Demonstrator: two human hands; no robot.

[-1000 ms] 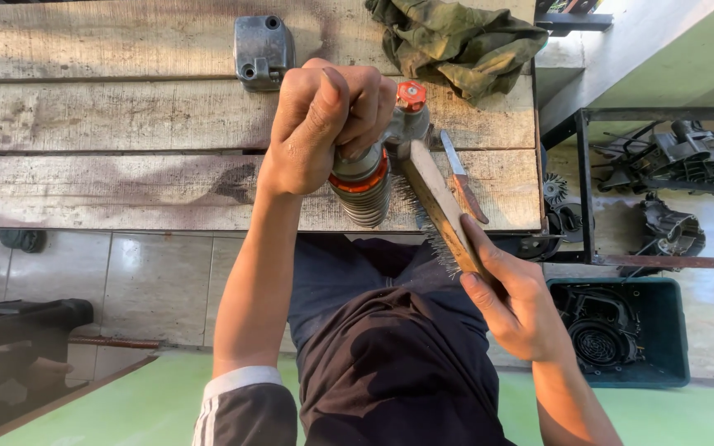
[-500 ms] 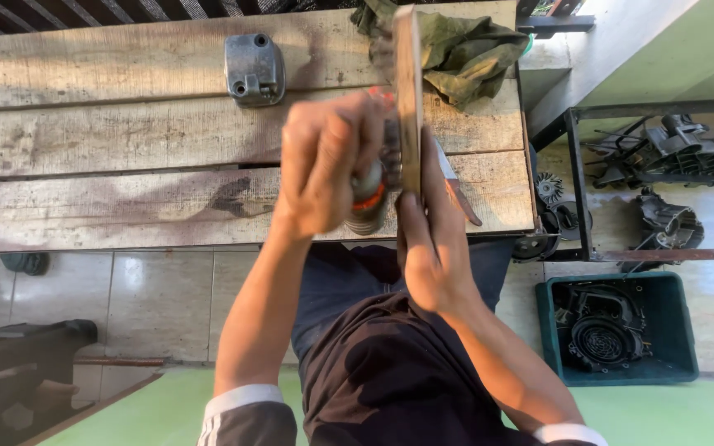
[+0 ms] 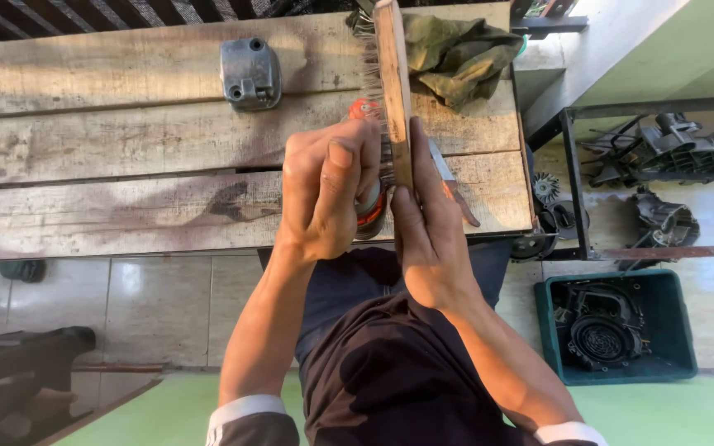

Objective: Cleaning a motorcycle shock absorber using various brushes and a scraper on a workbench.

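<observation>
**Wire brush against a small part at the plank bench**

The person stood at a bench of weathered wooden planks [image 3: 126, 215], both hands raised over its near edge. The left hand [image 3: 324, 194] was clenched around a small round part [image 3: 371, 211], orange and grey where it showed between the fingers; most of it was hidden by the grip. The right hand [image 3: 430, 239] grasped the wooden handle of a wire brush [image 3: 393, 91], which stood edge-on and reached away across the planks, its bristles turned to the left, toward the part. Brush and part were close together; I could not tell whether the bristles touched it.

On the bench behind the hands lay a grey metal cover [image 3: 250, 73], well apart to the left, and a crumpled olive rag [image 3: 460, 58] just right of the brush's far end. On the floor to the right sat a green crate [image 3: 687, 330] with a dark engine part inside, and beyond it a metal rack [image 3: 576, 182] with more dark castings.
</observation>
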